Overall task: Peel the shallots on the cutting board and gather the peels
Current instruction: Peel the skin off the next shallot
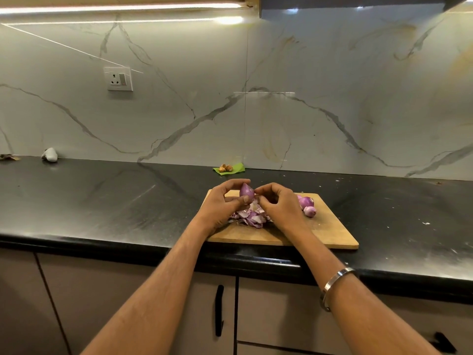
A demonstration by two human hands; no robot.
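A wooden cutting board (327,234) lies on the black counter. Above its far left part my left hand (222,203) grips a purple shallot (246,190) upright, point up. My right hand (279,203) pinches at the shallot's right side with thumb and fingertips. Under both hands sits a pile of purple and white peels (252,216). Two more shallots lie on the board to the right of my right hand, a larger one (306,201) and a smaller one (310,211).
A green leaf with small brown pieces (228,168) lies by the marble backsplash behind the board. A crumpled white item (50,154) sits at the far left. A wall socket (118,79) is above. The counter's front edge (153,248) overhangs cabinet doors.
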